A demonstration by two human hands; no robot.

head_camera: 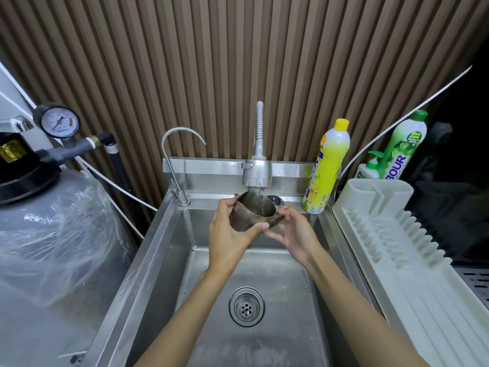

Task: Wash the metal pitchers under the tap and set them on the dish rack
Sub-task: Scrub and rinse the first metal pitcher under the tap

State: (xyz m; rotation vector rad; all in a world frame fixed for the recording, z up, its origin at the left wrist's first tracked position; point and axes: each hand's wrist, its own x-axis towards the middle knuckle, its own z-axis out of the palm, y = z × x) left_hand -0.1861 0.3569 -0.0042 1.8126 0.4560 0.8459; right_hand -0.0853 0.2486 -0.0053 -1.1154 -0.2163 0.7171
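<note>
1 metal pitcher (251,213), tilted, just under spray tap (257,173), over sink (277,287). L hand (227,239) grip wraps its body; R hand (293,231) grip pinches handle side. 2 taps incl. gooseneck tap (172,160). 1 dish rack (391,234) at right, 3 bottles (328,165) nearby.

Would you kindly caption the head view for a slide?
Left hand and right hand hold a steel pitcher under the chrome tap.

Shiny metal pitcher (251,213), brushed steel sink (158,250)
</note>
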